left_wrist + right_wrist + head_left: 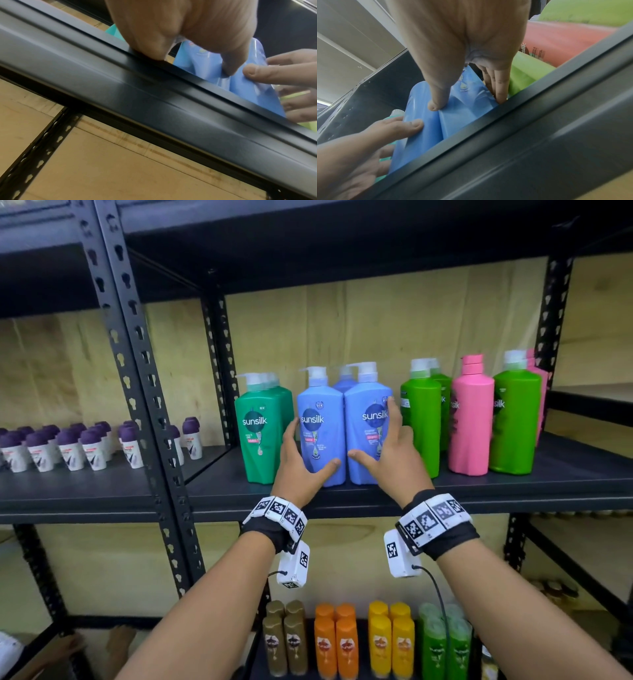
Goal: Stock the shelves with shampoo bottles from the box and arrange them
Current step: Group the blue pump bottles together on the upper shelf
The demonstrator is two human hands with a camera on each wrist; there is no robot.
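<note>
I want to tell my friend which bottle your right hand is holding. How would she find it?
Look at the black metal shelf holding tall pump bottles. Near the middle, two blue ones stand side by side at the front. Yours is the right blue bottle, gripped by the right hand, beside the light green bottle rather than the dark green bottle.

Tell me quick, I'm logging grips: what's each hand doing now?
Left hand: grips the left blue bottle, thumb in front, fingers round its side.
Right hand: grips the right blue bottle, thumb in front, fingers along its side.
</note>
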